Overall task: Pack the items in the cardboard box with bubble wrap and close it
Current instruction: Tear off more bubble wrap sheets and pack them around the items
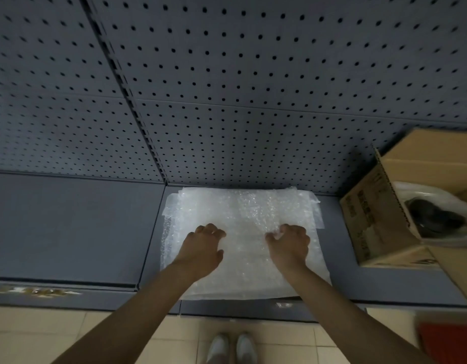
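Note:
A stack of clear bubble wrap sheets (243,206) lies flat on the grey shelf (69,227) in front of me. My left hand (203,245) rests on the sheet's left half with its fingers curled down onto the wrap. My right hand (290,243) is on the right half, and its curled fingertips pinch a bit of the top sheet. An open cardboard box (379,211) stands at the right on the same shelf. Inside it lies a dark item (432,216) on white wrapping.
A grey pegboard wall (227,88) rises behind the shelf. The box's flaps stick out at the right edge. Below the shelf is tiled floor (122,327) with my white shoes (232,348), and something red (447,340) sits at the lower right.

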